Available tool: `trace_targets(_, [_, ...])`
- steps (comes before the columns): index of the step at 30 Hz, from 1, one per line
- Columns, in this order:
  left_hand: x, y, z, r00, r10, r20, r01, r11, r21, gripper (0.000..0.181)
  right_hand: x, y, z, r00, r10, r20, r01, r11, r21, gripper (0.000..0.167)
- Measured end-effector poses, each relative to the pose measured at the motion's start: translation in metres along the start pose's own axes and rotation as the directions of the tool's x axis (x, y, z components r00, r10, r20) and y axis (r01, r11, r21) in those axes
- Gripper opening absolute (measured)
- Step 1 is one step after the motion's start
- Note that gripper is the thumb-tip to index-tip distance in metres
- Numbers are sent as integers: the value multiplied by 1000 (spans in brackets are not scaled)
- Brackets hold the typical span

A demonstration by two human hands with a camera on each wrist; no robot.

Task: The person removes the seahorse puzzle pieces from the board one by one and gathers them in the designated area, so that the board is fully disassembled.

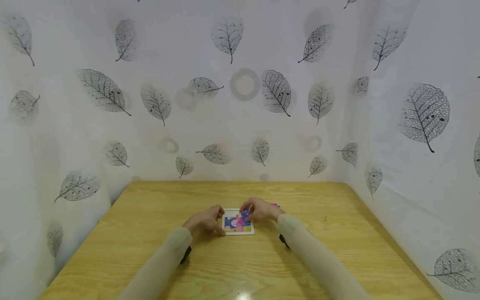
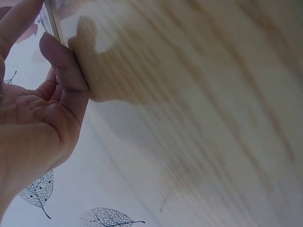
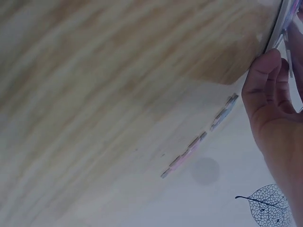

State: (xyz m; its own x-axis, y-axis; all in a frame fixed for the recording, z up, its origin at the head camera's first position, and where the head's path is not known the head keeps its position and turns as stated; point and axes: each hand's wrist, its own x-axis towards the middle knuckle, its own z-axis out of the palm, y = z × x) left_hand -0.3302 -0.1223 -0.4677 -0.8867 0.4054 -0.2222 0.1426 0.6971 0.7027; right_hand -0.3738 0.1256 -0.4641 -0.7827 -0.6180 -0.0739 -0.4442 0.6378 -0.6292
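A small jigsaw puzzle in a white frame lies on the table, partly filled with blue, pink and yellow pieces. My left hand holds the frame's left side, its thumb at the near corner and fingers farther up. Over the upper right of the puzzle, my right hand pinches a puzzle piece. In the right wrist view that puzzle piece shows as a thin tilted edge by the fingers. The left wrist view catches my left thumb against the frame's edge; most of the puzzle is hidden there.
Loose puzzle pieces lie flat on the wooden table beyond my right hand; a pink piece peeks out behind the wrist. A white curtain with leaf prints encloses the table's back and sides.
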Motion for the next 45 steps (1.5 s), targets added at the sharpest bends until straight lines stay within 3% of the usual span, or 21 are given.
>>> trace_targets(6, [1,0,0,1000,-11,2,11,1000,20,65,-2,6,1,998,24,-49,-20,996,83,18])
trace_targets(13, [1,0,1,1000,-14,-6,14,1000,-6,64,-3,11,-4,996,-5,-94,17,992,129,20])
trace_targets(20, [0,-2,1,1000,-3,-6,3,1000,-22,63,-9,17,-10,993,28,-115,-3,977,211,15])
trace_targets(27, [-1,-1,1,1000,-11,-11,11,999,-35,63,-16,24,-16,995,19,-97,8,962,272,29])
trace_targets(39, [-2,1,1,1000,-27,-11,27,999,-17,62,-28,40,-32,989,75,-131,-28,945,325,28])
trace_targets(45, [-2,1,1,1000,-8,-7,8,1000,3,62,-39,49,-49,978,132,-159,-65,928,366,28])
